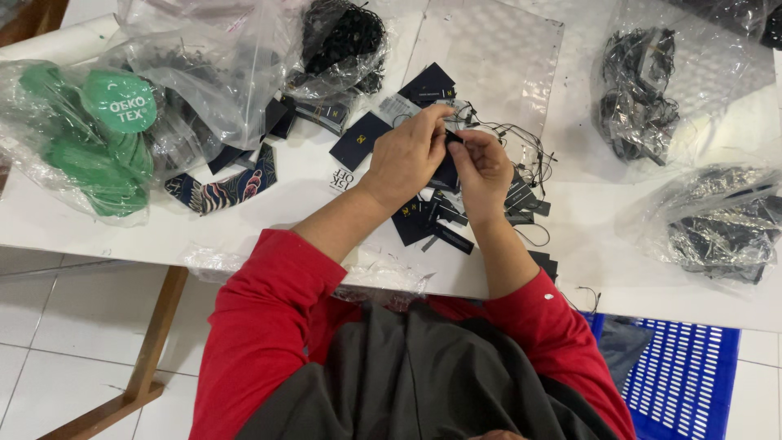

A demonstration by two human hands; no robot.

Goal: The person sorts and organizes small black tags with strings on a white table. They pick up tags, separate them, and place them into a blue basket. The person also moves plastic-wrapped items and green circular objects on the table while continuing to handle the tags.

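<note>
- The left hand point(407, 155) and the right hand point(482, 167) met over the middle of the white table point(586, 236), fingertips pinched together on one dark hang tag point(446, 173) held between them.
- Both hands were closed on that tag; a thin black string point(521, 134) trailed from it toward the far right of the hands.
- Just beyond the hands on the table lay three loose dark tags that could be counted: one point(359, 140) to the left of the left hand, one point(427, 84) farther back, and one point(327, 114) near the bags.
- Under and nearer than the hands lay a heap of dark tags point(432, 224); their number could not be told, as they overlapped.
- Left of the hands, near the table's left edge, sat one clear bag of round green labels point(90, 138).
- Between that bag and the hands lay one patterned strip point(232, 187) in dark blue, red and white.
- Behind the hands stood two more clear bags: one with dark flat pieces point(208, 73), one with black cords point(342, 41).
- Right of the hands were two clear bags of black strings, one farther back point(639, 94) and one nearer point(721, 224).
- One clear plastic sheet point(497, 49) lay flat behind the hands.
- Below the table's right end stood one blue slotted crate point(684, 379).
</note>
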